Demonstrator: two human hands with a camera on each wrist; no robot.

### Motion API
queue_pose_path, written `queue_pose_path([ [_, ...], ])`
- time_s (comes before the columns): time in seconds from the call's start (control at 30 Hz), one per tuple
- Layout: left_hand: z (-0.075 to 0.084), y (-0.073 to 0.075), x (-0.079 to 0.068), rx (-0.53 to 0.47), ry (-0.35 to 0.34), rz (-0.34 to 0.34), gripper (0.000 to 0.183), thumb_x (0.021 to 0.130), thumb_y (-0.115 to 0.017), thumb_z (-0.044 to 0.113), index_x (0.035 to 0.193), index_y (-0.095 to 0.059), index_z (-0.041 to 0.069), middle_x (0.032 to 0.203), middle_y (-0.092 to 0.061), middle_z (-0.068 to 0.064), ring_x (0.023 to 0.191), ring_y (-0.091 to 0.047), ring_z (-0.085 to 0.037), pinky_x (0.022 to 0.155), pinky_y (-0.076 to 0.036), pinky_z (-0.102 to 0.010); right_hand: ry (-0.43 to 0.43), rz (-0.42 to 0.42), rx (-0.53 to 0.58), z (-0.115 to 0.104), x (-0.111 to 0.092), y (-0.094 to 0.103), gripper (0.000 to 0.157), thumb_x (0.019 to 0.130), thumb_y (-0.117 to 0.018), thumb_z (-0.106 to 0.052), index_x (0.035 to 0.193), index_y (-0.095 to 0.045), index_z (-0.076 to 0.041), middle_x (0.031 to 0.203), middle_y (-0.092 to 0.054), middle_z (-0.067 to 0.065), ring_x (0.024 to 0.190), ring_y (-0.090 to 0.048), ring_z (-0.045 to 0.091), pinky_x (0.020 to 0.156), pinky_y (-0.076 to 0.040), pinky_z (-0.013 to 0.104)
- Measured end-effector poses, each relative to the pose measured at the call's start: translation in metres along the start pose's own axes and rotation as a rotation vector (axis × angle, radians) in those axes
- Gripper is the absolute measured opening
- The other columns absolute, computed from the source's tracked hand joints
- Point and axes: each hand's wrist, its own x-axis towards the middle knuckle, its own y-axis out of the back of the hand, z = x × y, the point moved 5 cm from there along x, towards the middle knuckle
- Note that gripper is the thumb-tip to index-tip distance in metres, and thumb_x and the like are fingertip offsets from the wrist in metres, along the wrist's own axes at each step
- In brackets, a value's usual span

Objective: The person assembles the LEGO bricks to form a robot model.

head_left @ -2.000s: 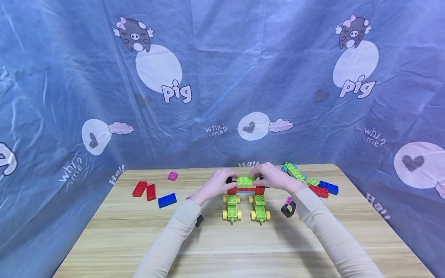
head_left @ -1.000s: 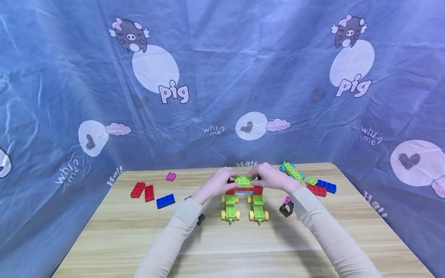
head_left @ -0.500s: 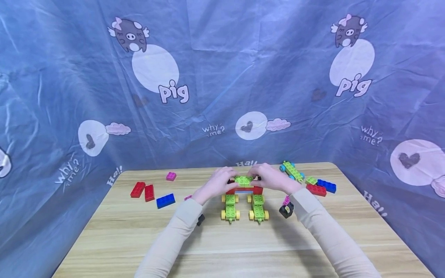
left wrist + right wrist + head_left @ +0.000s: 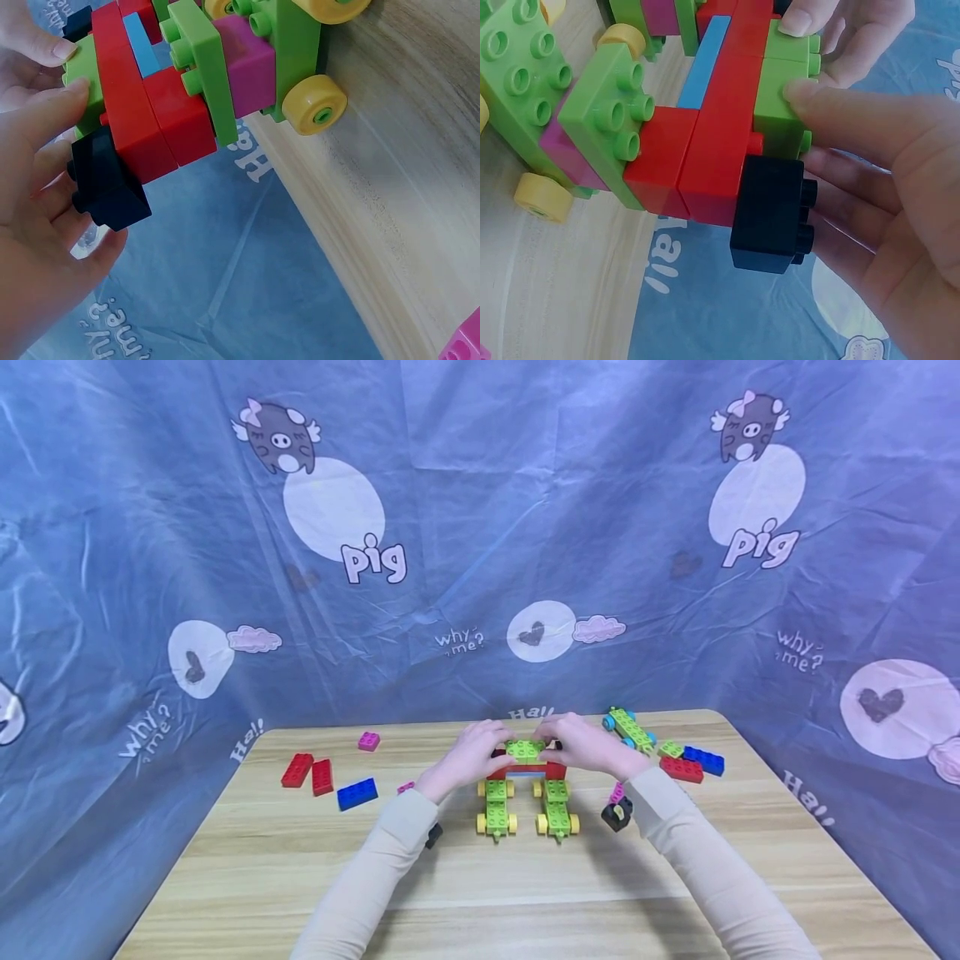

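Note:
A toy-block structure stands mid-table on two green wheeled bases (image 4: pixel 497 817) with yellow wheels. Across its top runs a row of red blocks (image 4: pixel 724 142) with a thin blue piece (image 4: pixel 705 64) beside it. Two green blocks (image 4: pixel 525 752) sit side by side on the red row, and a black block (image 4: pixel 112 180) is at each end. My left hand (image 4: pixel 474 753) pinches the left green block, thumb on its near face and fingers behind. My right hand (image 4: pixel 581 745) holds the right green block the same way, its fingers partly hidden behind the black block (image 4: pixel 769 214).
Red blocks (image 4: pixel 297 770), a blue block (image 4: pixel 357 794) and a pink block (image 4: pixel 368 741) lie left. At the right are a green base with blue wheels (image 4: pixel 630 729), a red block (image 4: pixel 682 769) and a blue block (image 4: pixel 705 761). A black piece (image 4: pixel 617 813) lies by the right forearm.
The head view has shifted slightly since the first frame. Both hands keep their hold on the green blocks, and the structure stays where it was.

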Motion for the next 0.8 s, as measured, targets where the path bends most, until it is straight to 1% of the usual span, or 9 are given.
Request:
queue_pose_path([
  [0.3, 0.0017, 0.0004, -0.0008, 0.008, 0.018, 0.006, 0.036, 0.086, -0.066, 0.033, 0.115, -0.064, 0.012, 0.114, -0.066, -0.002, 0.109, -0.058, -0.019, 0.103, -0.042, -0.040, 0.012, 0.012, 0.013, -0.0020, -0.0006, 0.0000, 0.016, 0.079, -0.074, -0.012, 0.093, -0.070, -0.007, 0.091, -0.069, 0.005, 0.081, -0.066, 0.016, 0.072, -0.058, 0.034],
  [0.5, 0.0021, 0.0005, -0.0004, 0.018, 0.015, 0.026, 0.036, 0.084, -0.067, 0.033, 0.114, -0.065, 0.013, 0.112, -0.066, 0.000, 0.104, -0.058, -0.017, 0.101, -0.044, -0.038, 0.015, 0.017, 0.015, -0.0010, -0.0009, -0.0003, 0.015, 0.080, -0.073, -0.012, 0.094, -0.070, -0.007, 0.091, -0.069, 0.005, 0.081, -0.067, 0.015, 0.073, -0.058, 0.032],
  [0.8, 0.0019, 0.0014, 0.0003, 0.019, -0.004, 0.042, 0.035, 0.083, -0.069, 0.034, 0.112, -0.067, 0.014, 0.109, -0.067, 0.000, 0.099, -0.058, -0.016, 0.095, -0.047, -0.036, -0.007, 0.008, 0.004, 0.0009, -0.0007, -0.0020, 0.016, 0.081, -0.072, -0.015, 0.095, -0.070, -0.008, 0.092, -0.069, 0.004, 0.082, -0.066, 0.014, 0.073, -0.057, 0.030],
])
